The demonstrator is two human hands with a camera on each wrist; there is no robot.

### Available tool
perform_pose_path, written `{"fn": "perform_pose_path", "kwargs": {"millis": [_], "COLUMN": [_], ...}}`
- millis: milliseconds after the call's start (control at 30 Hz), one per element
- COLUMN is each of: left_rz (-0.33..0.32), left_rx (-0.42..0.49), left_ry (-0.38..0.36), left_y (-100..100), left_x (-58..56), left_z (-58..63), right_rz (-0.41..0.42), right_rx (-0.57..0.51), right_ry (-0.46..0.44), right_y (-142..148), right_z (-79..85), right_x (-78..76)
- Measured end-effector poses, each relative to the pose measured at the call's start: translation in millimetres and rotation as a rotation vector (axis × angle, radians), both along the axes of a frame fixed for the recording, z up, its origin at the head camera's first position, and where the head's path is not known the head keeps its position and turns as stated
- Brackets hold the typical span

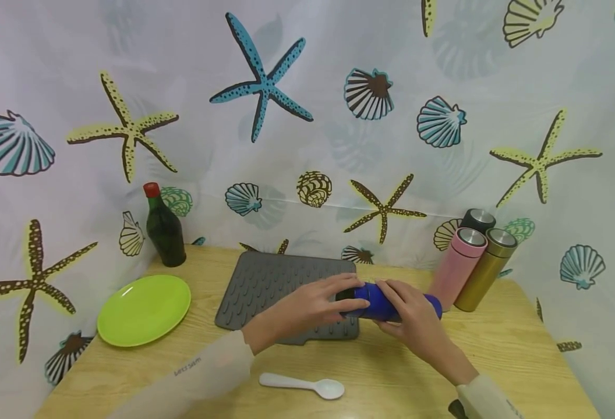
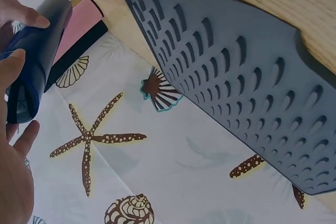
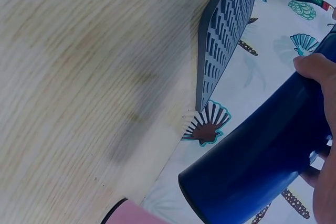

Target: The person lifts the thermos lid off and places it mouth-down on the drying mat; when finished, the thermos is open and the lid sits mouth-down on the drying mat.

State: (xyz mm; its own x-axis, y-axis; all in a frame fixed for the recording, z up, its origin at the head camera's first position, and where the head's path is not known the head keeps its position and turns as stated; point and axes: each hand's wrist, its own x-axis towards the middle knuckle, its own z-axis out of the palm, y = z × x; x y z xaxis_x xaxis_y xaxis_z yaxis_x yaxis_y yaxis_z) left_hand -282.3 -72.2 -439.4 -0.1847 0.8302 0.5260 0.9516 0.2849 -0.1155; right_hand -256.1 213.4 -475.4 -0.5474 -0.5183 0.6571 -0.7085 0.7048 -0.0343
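Observation:
A blue thermos bottle lies sideways in the air between both hands, above the right side of the grey draining mat. My right hand grips its body, with the thumb and fingers round it in the right wrist view. At the dark left end, the fingers of my left hand hold the bottle from above and the front. The left wrist view shows that dark round end between the thumb and fingers.
A white spoon lies near the table's front. To the left are a green plate and a dark bottle with a red cap. Pink, gold and black thermos bottles stand together at the back right.

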Motion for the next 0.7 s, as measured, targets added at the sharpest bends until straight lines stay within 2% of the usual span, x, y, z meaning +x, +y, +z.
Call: {"fn": "perform_pose_path", "kwargs": {"millis": [100, 267, 400, 467, 533, 633, 700], "left_rz": [-0.014, -0.013, 0.015, 0.038, 0.081, 0.175, 0.247], "left_rx": [-0.005, 0.016, 0.044, 0.072, 0.117, 0.236, 0.306], "left_ry": [0.008, -0.018, -0.049, -0.097, -0.201, -0.461, -0.607], "left_y": [-1.7, -5.2, -3.6, -2.0, -0.1, 3.3, 5.3], "left_x": [3.4, 6.7, 10.7, 14.9, 19.9, 26.1, 28.3], "left_z": [-0.8, -4.6, -4.4, -3.4, -3.0, -4.7, -6.4], "right_rz": [0.018, 0.04, 0.046, 0.054, 0.062, 0.059, 0.052], "right_rx": [0.002, 0.005, 0.002, -0.001, -0.001, 0.012, 0.029], "right_ry": [0.014, 0.028, 0.03, 0.042, 0.07, 0.116, 0.139], "right_y": [-0.7, -1.8, -2.1, -2.6, -3.8, -6.5, -8.3], "right_z": [-0.3, 0.0, -1.4, -2.1, -2.0, 0.1, 2.2], "right_x": [1.1, 1.9, 3.2, 4.8, 6.5, 7.1, 6.6]}}
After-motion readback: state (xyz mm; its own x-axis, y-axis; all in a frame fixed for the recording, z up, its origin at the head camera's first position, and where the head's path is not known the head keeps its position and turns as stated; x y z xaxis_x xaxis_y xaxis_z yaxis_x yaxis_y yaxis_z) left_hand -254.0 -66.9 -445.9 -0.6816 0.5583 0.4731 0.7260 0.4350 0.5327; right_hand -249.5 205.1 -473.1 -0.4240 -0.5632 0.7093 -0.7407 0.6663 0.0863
